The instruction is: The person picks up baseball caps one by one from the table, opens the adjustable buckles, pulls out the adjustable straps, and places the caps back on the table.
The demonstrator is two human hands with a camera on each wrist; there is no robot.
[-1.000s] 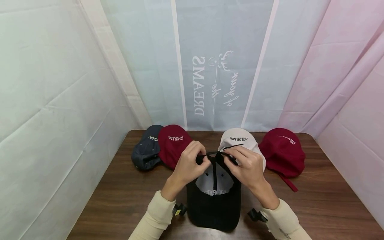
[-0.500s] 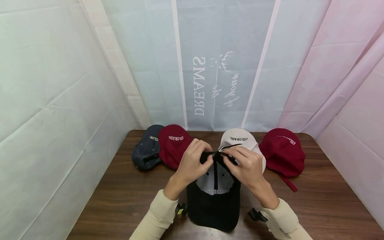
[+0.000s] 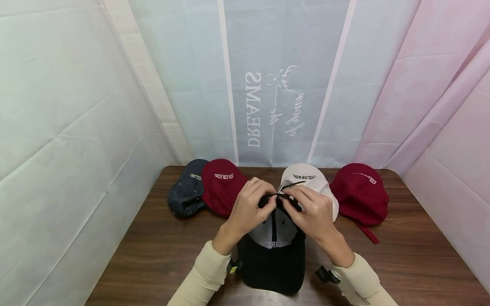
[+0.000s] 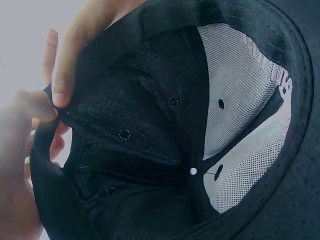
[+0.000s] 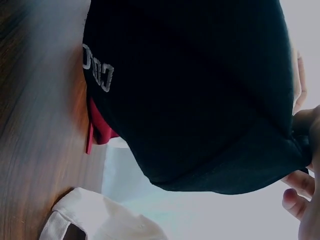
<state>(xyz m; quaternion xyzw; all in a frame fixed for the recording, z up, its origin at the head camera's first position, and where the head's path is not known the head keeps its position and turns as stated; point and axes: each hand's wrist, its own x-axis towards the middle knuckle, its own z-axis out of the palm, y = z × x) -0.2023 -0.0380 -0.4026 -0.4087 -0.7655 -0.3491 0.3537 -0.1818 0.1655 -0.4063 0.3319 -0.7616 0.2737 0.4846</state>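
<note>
A black baseball cap (image 3: 272, 270) is held brim toward the person, its hollow facing up. At its back edge my left hand (image 3: 249, 210) pinches one side of the black strap. My right hand (image 3: 311, 212) pinches the other side by a small metal buckle (image 3: 280, 190), fingertips almost meeting the left ones. The strap's loose end (image 3: 294, 184) sticks out past the buckle. In the left wrist view, fingers grip the strap beside the cap's back opening, and pale mesh backing (image 4: 245, 90) lines the front. The right wrist view shows the cap's outer side (image 5: 195, 100); the buckle is hidden there.
Along the far edge of the wooden table (image 3: 149, 255) lie a dark blue cap (image 3: 185, 193), a red cap (image 3: 220, 187), a white cap (image 3: 306, 176) and another red cap (image 3: 361, 195) with its strap hanging out. Fabric sheets (image 3: 275, 42) wall the table behind and at both sides.
My left hand has moved right, closing the gap to my right hand, so less strap shows between them. The right hand has barely shifted. The other caps lie as before.
</note>
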